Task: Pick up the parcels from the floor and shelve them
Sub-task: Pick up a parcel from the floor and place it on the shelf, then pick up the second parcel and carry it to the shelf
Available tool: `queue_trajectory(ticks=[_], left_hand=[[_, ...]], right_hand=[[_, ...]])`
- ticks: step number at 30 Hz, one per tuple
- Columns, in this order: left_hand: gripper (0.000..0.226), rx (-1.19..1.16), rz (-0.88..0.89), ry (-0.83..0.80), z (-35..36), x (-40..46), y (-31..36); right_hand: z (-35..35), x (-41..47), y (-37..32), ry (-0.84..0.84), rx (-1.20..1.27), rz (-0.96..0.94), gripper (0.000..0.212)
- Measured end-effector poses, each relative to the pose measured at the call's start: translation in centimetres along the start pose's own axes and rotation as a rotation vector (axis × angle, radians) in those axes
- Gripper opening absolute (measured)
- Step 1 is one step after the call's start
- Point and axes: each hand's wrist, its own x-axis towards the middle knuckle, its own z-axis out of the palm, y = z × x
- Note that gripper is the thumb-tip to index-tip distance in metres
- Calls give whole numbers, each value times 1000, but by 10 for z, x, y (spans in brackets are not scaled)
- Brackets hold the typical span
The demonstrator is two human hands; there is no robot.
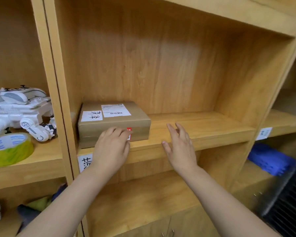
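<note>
A brown cardboard parcel [114, 122] with white labels on top lies at the left end of the middle wooden shelf [203, 127]. My left hand [112, 147] rests against the parcel's front face, fingers bent onto it. Just right of the parcel, my right hand [179, 147] hovers over the shelf's front edge with its fingers spread and nothing in it.
The left compartment holds a white toy robot [20, 112] and a roll of yellow-green tape [9, 149]. A blue object [272, 159] lies in the lower right compartment, next to a black grille [289, 207]. A paper label [85, 162] sticks to the shelf edge.
</note>
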Motion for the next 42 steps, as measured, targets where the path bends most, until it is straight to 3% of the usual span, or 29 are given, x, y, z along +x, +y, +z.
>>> queue_trajectory(ticks=[17,42], left_hand=[[39,-413,268,-336,71,-38,185],[45,-761,453,-729,40,-163,619]], right_hand=[[-85,-168,144,-40,-239,502,66],[-305,-485,381,83,-278,954,58]])
